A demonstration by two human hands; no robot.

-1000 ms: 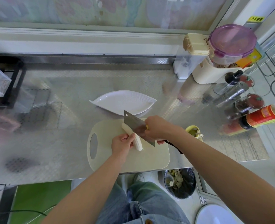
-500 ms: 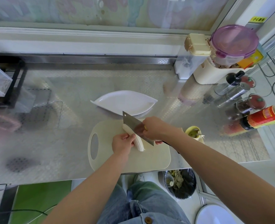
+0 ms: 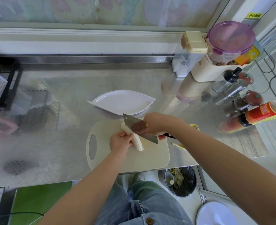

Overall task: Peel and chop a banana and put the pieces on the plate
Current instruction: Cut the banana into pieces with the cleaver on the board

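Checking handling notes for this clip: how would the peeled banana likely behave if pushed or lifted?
The peeled banana is bare flesh, so probably soft, slippery and easily bruised; the left hand grips it. Its curved, rounded body may roll on the cutting board if released.

Both bare forearms enter from the lower edge and converge near centre. The left forearm runs up from 7 o'clock; the left hand [image 3: 119, 142], back upward, has its thumb and fingers curled round a peeled banana [image 3: 138, 143]. The right forearm crosses in from 4 o'clock; the right hand [image 3: 155, 125], lying at 1 o'clock of the left and just apart from it, is closed round the handle of a knife [image 3: 138, 128], knuckles toward 10 o'clock.
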